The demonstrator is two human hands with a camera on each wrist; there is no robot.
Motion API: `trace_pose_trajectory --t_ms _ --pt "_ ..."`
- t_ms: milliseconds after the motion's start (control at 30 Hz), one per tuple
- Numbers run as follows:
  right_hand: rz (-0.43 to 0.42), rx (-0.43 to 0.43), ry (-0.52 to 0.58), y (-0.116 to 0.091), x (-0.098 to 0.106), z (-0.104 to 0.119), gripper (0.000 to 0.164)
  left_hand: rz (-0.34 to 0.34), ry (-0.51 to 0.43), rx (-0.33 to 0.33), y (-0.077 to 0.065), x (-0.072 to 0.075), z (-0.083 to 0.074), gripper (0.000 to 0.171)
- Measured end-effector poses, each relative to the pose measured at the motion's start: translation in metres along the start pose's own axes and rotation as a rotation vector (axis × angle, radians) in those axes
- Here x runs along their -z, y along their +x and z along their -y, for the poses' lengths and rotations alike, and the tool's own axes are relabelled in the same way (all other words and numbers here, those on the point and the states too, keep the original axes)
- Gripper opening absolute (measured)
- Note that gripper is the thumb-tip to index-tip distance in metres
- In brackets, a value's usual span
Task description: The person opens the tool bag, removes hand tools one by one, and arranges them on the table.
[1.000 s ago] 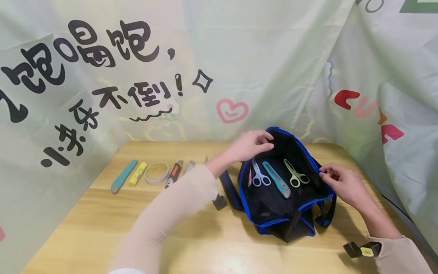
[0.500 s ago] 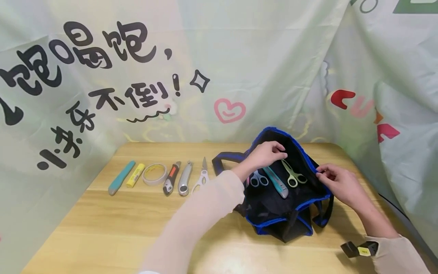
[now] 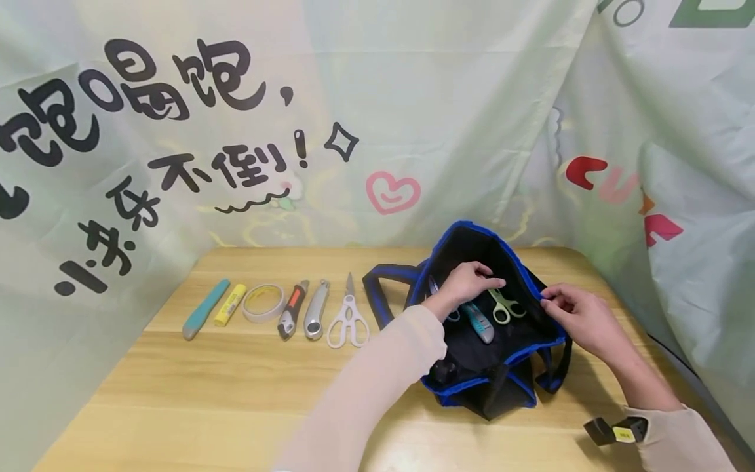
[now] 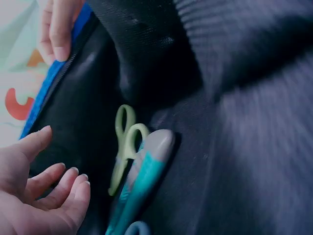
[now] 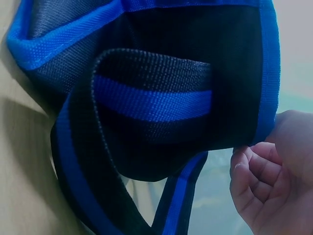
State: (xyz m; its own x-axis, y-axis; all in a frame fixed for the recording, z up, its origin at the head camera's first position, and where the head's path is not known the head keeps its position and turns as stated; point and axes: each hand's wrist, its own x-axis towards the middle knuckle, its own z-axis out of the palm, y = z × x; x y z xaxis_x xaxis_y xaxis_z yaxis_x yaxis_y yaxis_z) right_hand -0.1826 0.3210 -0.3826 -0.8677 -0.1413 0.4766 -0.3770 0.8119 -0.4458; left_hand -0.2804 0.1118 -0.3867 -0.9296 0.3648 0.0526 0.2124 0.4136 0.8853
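Observation:
A black bag (image 3: 472, 354) with blue trim sits on the table, its mouth facing up. My right hand (image 3: 580, 318) pinches the blue rim on its right side; the right wrist view shows thumb and fingers at that trim (image 5: 270, 73). Inside the bag hovers my left hand (image 3: 468, 285), empty, with its fingers loosely bent. In the left wrist view, the left hand (image 4: 46, 191) lies beside green-handled scissors (image 4: 129, 139) and a teal utility knife (image 4: 146, 178). Blue-handled scissors (image 3: 453, 316) in the bag are mostly hidden behind the left hand.
Left of the bag on the wooden table (image 3: 177, 400) lie white scissors (image 3: 349, 318), a silver cutter (image 3: 317, 311), a black-and-orange cutter (image 3: 293, 309), a tape roll (image 3: 263, 316), a yellow stick (image 3: 230, 305) and a teal tool (image 3: 206, 309). A strap loop (image 3: 373, 288) sticks out leftward.
My left hand has moved right and down, deeper into the bag, now partly covering the teal utility knife. The right hand keeps its hold on the rim.

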Motion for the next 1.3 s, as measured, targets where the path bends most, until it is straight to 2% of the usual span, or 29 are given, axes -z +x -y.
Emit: trace_pose_trajectory --t_ms 100,233,467,633,933,1067,1300 --pt "0.003 0.002 0.003 0.000 0.000 0.001 0.006 0.003 -0.046 0.023 0.003 -0.009 0.005 0.035" --pt "0.008 -0.005 -0.002 0.000 0.002 0.003 0.007 0.035 -0.043 -0.002 0.007 -0.019 0.015 0.036" --pt "0.017 -0.005 0.001 0.002 0.000 0.003 0.007 0.056 0.181 -0.096 0.014 -0.026 0.022 0.030" --pt "0.020 -0.006 -0.004 0.001 0.000 0.003 0.008 0.077 0.285 -0.092 0.014 -0.036 0.018 0.037" --pt "0.018 -0.028 -0.010 0.001 0.000 0.003 0.008 0.132 0.626 -0.066 0.014 -0.046 0.008 0.044" --pt "0.015 -0.018 0.000 0.001 0.000 0.003 0.008 0.156 0.678 -0.055 0.014 -0.048 0.006 0.051" --pt "0.009 -0.008 -0.001 -0.002 0.000 0.002 0.007 0.143 0.651 -0.053 0.008 -0.052 0.005 0.045"
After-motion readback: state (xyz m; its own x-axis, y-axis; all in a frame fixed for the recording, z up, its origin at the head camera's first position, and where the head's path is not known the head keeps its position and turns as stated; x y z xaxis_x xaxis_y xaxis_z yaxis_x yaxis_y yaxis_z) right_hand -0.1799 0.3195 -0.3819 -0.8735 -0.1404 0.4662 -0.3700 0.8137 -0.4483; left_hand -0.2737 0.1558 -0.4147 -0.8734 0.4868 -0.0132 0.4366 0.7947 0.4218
